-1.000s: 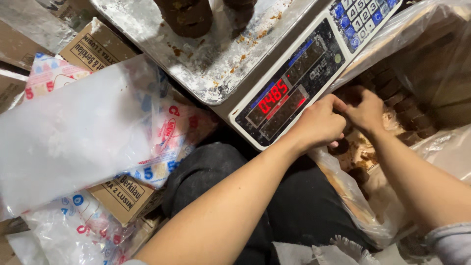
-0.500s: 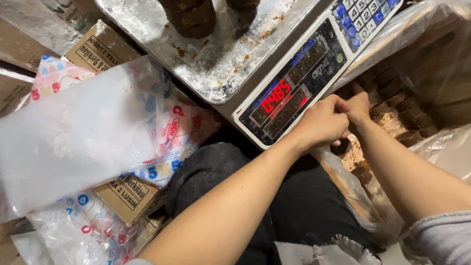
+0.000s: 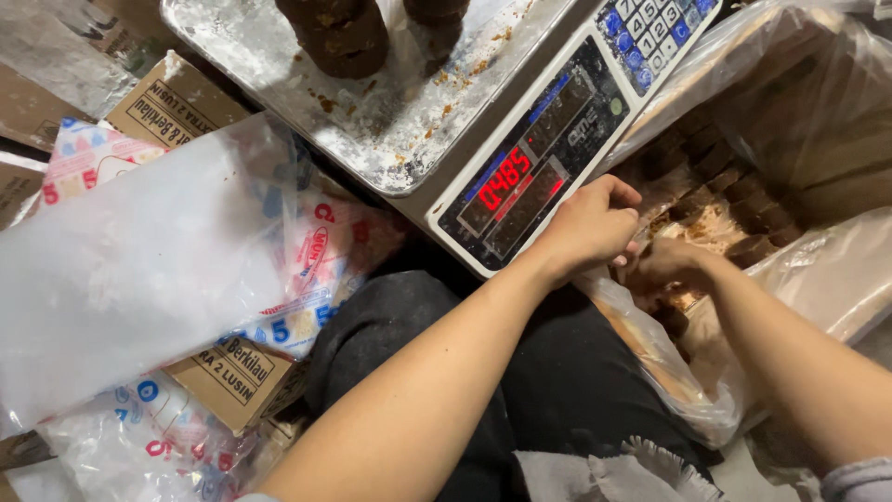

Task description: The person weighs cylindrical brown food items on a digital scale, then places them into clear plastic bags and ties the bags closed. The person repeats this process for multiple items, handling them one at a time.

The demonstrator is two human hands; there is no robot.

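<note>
My left hand point(image 3: 590, 228) is curled into a fist at the front corner of a digital scale point(image 3: 506, 177) with a lit red display. It seems to pinch the rim of a clear plastic bag point(image 3: 678, 381) that hangs below it. My right hand point(image 3: 674, 265) lies just right of it inside the bag's mouth, among brown blocks point(image 3: 734, 186). Its fingertips are hidden behind my left hand. Two dark brown cylinders point(image 3: 339, 33) stand on the scale's crumb-strewn metal pan point(image 3: 390, 121).
A pile of clear and printed plastic bags point(image 3: 139, 270) lies at the left over cardboard boxes point(image 3: 232, 376). My lap in black trousers point(image 3: 557, 390) fills the lower middle. More clear plastic point(image 3: 836, 270) wraps the brown blocks at the right.
My right hand has dropped from the scale's corner down into the bag's mouth. My left hand stays shut at the scale's front corner.
</note>
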